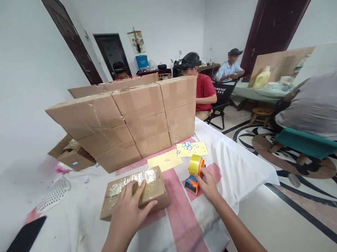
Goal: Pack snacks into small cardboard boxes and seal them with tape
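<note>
A: Where is the cardboard box (155, 187)?
B: On the near part of the table, closed, lying flat, glossy clear tape over its top.

A: Left hand (129, 210)?
B: Palm down on the box. Fingers spread, not clenched, resting on the taped top; thumb extended toward the near right edge.

A: Right hand (207, 182)?
B: Grasping the tape dispenser (191, 185) from its right side, fingers bent against it. Body orange and blue, yellow roll (195, 163) uppermost. Position: right of the box, apart from it. (Cannot tell whether its base bears on the cloth.)

A: Surface beneath?
B: White tablecloth (201, 222) with pink bands. Just beyond the box, a plain yellow sheet (165, 160); beside that, a patterned yellow sheet (200, 150) with a cluster of pale blue-and-white shapes.

A: Further out?
B: A wall of taped cartons (141, 121) standing across the table. Left of it, an open carton (75, 159).

A: Others in the room?
B: Behind the cartons, a person in red (206, 87). Far right, a person in light blue (227, 71) at a second table, which bears a pale yellow jug (262, 78); nearer, a person in grey (315, 105), seated.
</note>
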Motion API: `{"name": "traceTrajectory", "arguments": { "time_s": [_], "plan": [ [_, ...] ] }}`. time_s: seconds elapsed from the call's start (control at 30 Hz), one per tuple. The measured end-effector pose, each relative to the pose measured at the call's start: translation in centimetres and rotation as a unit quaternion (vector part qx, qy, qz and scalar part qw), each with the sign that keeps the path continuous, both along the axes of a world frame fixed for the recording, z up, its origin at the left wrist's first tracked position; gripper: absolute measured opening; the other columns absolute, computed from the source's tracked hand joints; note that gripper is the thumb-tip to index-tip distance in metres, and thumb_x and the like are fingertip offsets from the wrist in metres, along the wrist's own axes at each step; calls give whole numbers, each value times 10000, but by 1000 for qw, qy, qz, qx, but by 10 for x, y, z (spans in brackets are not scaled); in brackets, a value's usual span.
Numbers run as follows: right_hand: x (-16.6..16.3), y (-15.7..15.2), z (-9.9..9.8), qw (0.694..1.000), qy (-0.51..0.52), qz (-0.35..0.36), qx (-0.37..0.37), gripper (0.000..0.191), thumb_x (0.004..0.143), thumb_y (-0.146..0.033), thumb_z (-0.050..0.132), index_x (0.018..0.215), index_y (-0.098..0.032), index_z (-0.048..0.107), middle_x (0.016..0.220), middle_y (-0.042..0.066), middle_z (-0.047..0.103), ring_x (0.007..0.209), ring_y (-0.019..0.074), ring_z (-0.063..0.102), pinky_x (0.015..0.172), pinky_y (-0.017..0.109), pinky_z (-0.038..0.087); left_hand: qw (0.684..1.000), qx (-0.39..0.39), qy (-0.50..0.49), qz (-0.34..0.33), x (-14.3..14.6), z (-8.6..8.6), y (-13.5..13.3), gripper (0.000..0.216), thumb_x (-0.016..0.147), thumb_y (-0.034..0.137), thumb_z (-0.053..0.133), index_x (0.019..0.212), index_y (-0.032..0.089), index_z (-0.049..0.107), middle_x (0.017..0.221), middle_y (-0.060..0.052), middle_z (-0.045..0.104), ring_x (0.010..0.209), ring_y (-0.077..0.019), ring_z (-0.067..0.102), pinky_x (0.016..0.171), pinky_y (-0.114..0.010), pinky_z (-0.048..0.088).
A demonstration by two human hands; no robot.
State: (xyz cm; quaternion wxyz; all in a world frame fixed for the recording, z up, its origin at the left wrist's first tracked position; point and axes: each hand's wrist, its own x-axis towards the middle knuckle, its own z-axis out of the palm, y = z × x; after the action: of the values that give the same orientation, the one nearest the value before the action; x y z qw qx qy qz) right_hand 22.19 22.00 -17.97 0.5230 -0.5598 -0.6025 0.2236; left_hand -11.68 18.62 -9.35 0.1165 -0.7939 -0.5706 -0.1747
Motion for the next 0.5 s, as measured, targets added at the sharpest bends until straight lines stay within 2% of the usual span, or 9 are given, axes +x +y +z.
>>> {"name": "traceTrajectory", "arguments": {
  "time_s": [0.13,0.23,0.37,0.5],
  "plan": [
    [-5,-16,13,997,24,-7,68,258,977,-403,503,1034,-224,679,949,76,708,915,276,653,836,437,538,995,80,-51,-34,15,9,-7,513,880,541,657,1307,258,685,1243,-144,702,1138,-369,646,1053,-571,470],
    [-17,-36,28,991,64,35,113,259,985,-412,490,1092,-232,640,998,87,695,909,271,667,824,430,556,981,103,-129,-102,52,6,-27,336,912,403,641,1217,287,722,1266,-134,677,1181,-339,628,1038,-540,496],
    [-34,-58,44,976,101,106,163,345,997,-499,431,1146,-235,595,938,85,661,804,258,658,707,397,563,957,-22,-254,-139,114,-8,-51,268,945,401,575,1064,282,782,1245,-146,643,1175,-328,610,980,-534,553],
    [-37,-58,45,972,58,114,195,403,1021,-521,322,993,-231,599,892,88,625,785,259,612,715,423,533,892,-137,-410,-136,142,-10,-58,413,978,485,502,774,253,777,1094,-136,621,1063,-281,646,923,-451,591]
  ]
}}
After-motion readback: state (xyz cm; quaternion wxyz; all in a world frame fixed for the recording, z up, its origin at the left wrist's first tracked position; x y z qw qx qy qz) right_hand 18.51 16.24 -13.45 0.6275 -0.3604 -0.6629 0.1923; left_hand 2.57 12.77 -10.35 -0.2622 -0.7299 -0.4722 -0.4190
